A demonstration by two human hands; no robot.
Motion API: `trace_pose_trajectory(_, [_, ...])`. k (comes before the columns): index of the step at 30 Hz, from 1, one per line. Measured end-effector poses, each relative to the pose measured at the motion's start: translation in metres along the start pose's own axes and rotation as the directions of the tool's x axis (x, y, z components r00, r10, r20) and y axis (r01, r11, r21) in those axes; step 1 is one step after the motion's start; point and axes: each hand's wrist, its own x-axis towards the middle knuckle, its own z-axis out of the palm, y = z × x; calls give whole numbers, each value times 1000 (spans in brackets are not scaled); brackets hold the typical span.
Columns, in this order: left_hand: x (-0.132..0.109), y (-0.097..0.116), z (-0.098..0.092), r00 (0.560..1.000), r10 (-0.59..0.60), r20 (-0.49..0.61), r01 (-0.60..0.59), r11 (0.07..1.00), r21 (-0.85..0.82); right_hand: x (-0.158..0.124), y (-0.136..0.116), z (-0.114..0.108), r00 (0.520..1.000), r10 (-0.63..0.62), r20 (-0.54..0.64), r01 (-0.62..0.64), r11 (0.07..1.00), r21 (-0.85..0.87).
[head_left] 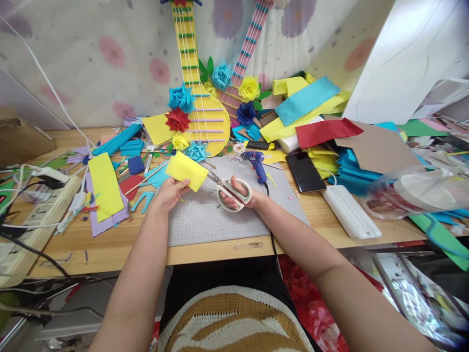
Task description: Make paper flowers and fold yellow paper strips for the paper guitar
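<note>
Being pinched at its near edge by the left hand (pixel 169 192), the yellow paper (pixel 186 170) is judged light and floppy; scissors (pixel 230 190) are clasped by the right hand (pixel 246 196).

We look down along our own two arms, and both come into view bare, uncovered along the whole length that shows. The left hand (pixel 169 193) is bare too, and so is the right hand (pixel 240 196), plain fingers all the way out. Now down at the bottom edge, there's our knitted top (pixel 234 320): a chunky, ribbed knit in wavy bands of mustard brown and cream, bulging toward us. Just beyond the knit we get a stretch of black fabric (pixel 220 276), plain and smooth, with no pattern. Whether that is trousers, a skirt or an apron, we cannot tell.
</note>
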Motion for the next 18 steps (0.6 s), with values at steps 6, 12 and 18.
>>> trace_pose_trajectory(6, [-2, 2, 1, 1000, -11, 2, 11, 1000, -13, -1, -1, -1, 1000, 9, 3, -9, 1000, 8])
trace_pose_trajectory(12, [-3, 2, 3, 1000, -20, 3, 20, 1000, -9, -3, -1, -1, 999, -6, 42, 5, 1000, 16])
trace_pose_trajectory(18, [-7, 3, 9, 1000, -29, -1, 29, 1000, -5, -4, -6, 4, 997, 59, 50, -60, 998, 25])
